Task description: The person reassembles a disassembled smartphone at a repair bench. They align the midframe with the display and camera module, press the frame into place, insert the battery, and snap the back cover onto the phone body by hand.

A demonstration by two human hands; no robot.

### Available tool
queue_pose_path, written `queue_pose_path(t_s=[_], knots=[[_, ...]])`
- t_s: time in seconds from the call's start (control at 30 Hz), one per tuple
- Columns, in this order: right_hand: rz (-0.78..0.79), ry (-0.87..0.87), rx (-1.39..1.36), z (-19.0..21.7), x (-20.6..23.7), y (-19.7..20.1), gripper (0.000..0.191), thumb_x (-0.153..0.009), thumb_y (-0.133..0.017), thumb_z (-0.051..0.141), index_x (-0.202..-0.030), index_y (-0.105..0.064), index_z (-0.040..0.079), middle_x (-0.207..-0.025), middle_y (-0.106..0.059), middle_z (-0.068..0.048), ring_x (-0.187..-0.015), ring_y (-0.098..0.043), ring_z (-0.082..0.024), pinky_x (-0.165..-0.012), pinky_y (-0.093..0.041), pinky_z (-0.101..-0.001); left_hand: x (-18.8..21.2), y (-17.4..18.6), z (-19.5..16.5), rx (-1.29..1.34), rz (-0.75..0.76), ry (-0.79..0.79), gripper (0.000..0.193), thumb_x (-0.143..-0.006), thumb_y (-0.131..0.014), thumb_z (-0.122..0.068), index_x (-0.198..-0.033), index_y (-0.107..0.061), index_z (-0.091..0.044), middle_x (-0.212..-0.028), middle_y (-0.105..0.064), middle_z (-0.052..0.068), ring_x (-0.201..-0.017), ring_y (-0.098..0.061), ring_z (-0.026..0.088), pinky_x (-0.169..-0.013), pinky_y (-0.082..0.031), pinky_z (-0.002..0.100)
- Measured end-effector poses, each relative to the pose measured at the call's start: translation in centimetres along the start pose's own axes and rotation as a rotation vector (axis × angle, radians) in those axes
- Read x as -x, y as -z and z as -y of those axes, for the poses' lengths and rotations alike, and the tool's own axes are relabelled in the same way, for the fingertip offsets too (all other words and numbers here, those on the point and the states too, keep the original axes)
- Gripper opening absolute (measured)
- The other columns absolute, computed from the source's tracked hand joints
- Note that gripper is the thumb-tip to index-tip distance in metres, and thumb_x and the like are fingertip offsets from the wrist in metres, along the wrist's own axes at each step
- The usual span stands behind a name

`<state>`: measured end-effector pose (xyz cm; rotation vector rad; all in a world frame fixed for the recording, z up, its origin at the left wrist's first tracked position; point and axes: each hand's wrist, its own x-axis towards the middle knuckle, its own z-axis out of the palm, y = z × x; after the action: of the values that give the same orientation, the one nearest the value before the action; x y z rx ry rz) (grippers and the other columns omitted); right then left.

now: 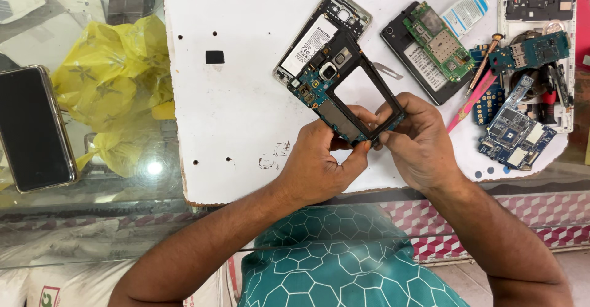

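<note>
Over the white work board [246, 129] I hold a black rectangular phone frame with a blue circuit board [350, 89], its long axis slanting from upper left to lower right. My left hand [319, 165] and right hand [418, 141] pinch its lower end, fingers closed on the frame, camera end pointing away toward the opened silver phone [313, 36].

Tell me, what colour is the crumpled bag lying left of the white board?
Yellow. The crumpled plastic bag shows clearly in the head view, beside the white board.
</note>
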<state>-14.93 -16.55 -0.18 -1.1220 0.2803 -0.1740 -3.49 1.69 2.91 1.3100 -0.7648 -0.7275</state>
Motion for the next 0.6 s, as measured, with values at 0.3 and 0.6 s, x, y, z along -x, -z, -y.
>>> queue_pose_path(t_s=[0.3,0.6], knots=[[-0.028,-0.008,0.009,-0.08,0.03,-0.63,0.028,-0.086,-0.060,-0.015,-0.109,-0.058,0.002,-0.102,-0.066,-0.006,-0.092,-0.066,-0.012,-0.082,-0.055,-0.0281,0.10,-0.24,-0.02,-0.020,-0.028,-0.023,0.036,-0.095,-0.065,0.000,-0.130,-0.057,-0.001,-0.113,-0.072,0.011,-0.103,-0.076,0.017,-0.093,-0.066,0.031],[-0.006,-0.055,-0.153,-0.31,0.04,-0.83,0.026,-0.089,-0.061,-0.012,-0.110,-0.057,0.004,-0.103,-0.064,-0.005,-0.092,-0.063,-0.012,-0.083,-0.052,-0.0279,0.26,-0.34,0.18,-0.053,-0.007,-0.031,0.035,-0.097,-0.065,-0.001,-0.131,-0.057,-0.003,-0.105,-0.071,0.009,-0.098,-0.076,0.015,-0.090,-0.066,0.030]])
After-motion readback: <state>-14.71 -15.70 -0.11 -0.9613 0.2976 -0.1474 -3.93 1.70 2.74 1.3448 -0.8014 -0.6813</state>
